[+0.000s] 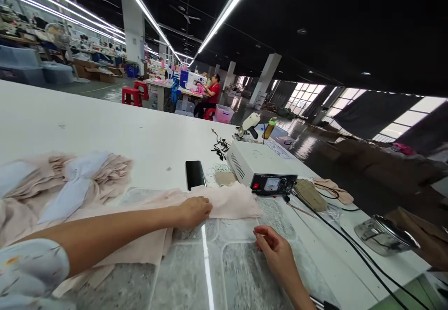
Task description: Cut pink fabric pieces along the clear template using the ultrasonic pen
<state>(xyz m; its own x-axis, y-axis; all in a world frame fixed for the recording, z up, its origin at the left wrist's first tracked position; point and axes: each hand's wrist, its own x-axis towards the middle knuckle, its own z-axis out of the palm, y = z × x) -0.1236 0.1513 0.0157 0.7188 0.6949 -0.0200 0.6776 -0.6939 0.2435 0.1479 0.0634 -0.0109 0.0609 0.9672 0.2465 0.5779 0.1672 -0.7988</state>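
Note:
My left hand (194,211) lies across a strip of pale pink fabric (234,202), its fingers bent and closed on the cloth near its middle. The strip spreads over a grey marbled mat (189,268) and runs left under my forearm. Just below the strip's right end is my right hand (276,249), palm turned inward. Its fingers are curled, with thumb and index fingertip close together; whatever they may hold is too small to make out. A metal rod with a black end (320,303) shows beside my right wrist.
Bundled pink fabric pieces (112,172) tied with white cloth lie at left. A black phone (195,175) and a control box (266,165) with cables stand beyond the strip. At right are a brown sponge-like block (311,195) and a metal tin (383,235). A person (212,91) sits farther back.

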